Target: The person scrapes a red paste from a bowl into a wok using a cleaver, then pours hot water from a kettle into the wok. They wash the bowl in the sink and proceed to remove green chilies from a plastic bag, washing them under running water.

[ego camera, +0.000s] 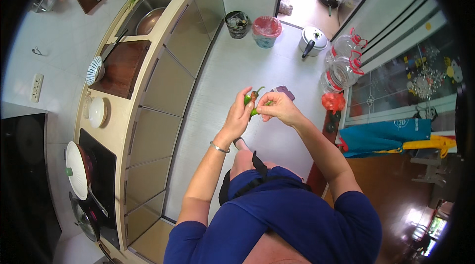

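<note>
Several chili peppers are bunched in my left hand (238, 114), out in front of my body above the floor. One of them, a reddish-brown pepper (254, 95) with a curled green stem, pokes up past the fingers. Beside it a green pepper (247, 98) shows partly behind the thumb. Lower down, another green chili pepper (254, 112) sticks out towards the right. My right hand (281, 108) pinches that pepper's stem end between thumb and fingertips. The palm of my left hand hides how many peppers it holds.
Left, the counter carries a sink (126, 15), a wooden cutting board (124, 69), a white bowl (97, 112) and a lidded pan (77, 170) on the cooktop. Ahead on the floor stand a lined trash bin (266, 33), a white pressure cooker (313, 41) and large water bottles (338, 74).
</note>
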### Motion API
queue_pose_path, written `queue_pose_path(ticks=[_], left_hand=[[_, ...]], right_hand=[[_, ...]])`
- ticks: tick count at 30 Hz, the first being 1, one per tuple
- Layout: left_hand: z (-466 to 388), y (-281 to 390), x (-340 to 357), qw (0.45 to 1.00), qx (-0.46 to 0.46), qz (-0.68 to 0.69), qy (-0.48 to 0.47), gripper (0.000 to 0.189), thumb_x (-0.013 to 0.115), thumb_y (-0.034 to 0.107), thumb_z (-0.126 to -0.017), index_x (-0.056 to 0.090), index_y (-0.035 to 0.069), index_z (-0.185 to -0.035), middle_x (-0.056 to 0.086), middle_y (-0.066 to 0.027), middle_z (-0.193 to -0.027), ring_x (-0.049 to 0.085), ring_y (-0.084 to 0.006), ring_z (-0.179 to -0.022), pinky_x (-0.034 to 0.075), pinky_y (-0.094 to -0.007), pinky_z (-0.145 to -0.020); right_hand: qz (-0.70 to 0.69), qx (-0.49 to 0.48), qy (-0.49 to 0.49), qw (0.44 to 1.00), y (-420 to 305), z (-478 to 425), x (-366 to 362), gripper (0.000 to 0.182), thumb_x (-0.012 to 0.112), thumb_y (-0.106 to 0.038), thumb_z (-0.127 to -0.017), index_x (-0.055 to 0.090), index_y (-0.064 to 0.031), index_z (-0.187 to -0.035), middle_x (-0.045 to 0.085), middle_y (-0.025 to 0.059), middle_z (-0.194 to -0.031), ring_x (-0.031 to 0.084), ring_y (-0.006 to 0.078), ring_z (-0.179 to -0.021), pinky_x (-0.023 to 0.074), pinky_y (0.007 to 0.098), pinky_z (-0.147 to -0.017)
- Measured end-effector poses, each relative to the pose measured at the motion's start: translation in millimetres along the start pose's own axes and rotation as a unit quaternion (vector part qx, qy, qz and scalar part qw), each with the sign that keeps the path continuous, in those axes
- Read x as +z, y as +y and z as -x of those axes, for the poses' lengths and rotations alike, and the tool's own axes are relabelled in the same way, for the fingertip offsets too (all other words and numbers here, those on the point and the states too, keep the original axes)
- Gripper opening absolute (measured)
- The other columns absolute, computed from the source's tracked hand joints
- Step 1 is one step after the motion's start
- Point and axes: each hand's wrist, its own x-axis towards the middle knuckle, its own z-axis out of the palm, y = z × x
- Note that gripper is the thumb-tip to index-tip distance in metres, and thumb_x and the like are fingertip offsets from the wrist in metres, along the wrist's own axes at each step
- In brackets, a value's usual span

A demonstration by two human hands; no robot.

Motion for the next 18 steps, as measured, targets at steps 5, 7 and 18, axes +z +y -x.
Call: queue_pose_path(ticks=[5, 7, 18], left_hand=[[-31.9, -0.7, -52.1, 0.977, 0.077, -0.186, 0.07, 0.038, 0.044, 0.007, -0.083, 0.034, 0.004, -0.119, 0.057, -0.0156, -0.094, 0.057, -0.0314, -0.079, 0.045, -0.0366, -0.065], [-43.7, -4.7, -70.0, 0.959, 0.125, -0.241, 0.086, 0.041, 0.047, 0.004, -0.079, 0.035, 0.004, -0.118, 0.058, -0.0147, -0.091, 0.057, -0.0326, -0.077, 0.045, -0.0385, -0.061], [-111.1, -25.7, -140.3, 0.974, 0.098, -0.166, 0.119, 0.038, 0.046, 0.005, -0.081, 0.036, 0.005, -0.118, 0.058, -0.0122, -0.086, 0.058, -0.0261, -0.073, 0.045, -0.0341, -0.061]], right_hand=[[0.027, 0.014, -0.012, 0.999, -17.8, -62.0, 20.0, 0.012, 0.059, -0.007, -0.073, 0.054, 0.0025, -0.078, 0.056, 0.0063, -0.069, 0.055, 0.0101, -0.059, 0.0494, 0.0228, -0.057], [0.045, 0.02, -0.033, 0.998, -25.4, -83.8, 24.7, 0.009, 0.056, -0.004, -0.072, 0.054, 0.0027, -0.077, 0.057, 0.0073, -0.069, 0.056, 0.0107, -0.059, 0.0496, 0.0233, -0.057], [0.016, 0.075, -0.111, 0.991, -59.4, -188.1, 19.5, 0.009, 0.055, -0.004, -0.072, 0.054, 0.002, -0.079, 0.058, 0.0092, -0.071, 0.056, 0.0114, -0.057, 0.0492, 0.0234, -0.055]])
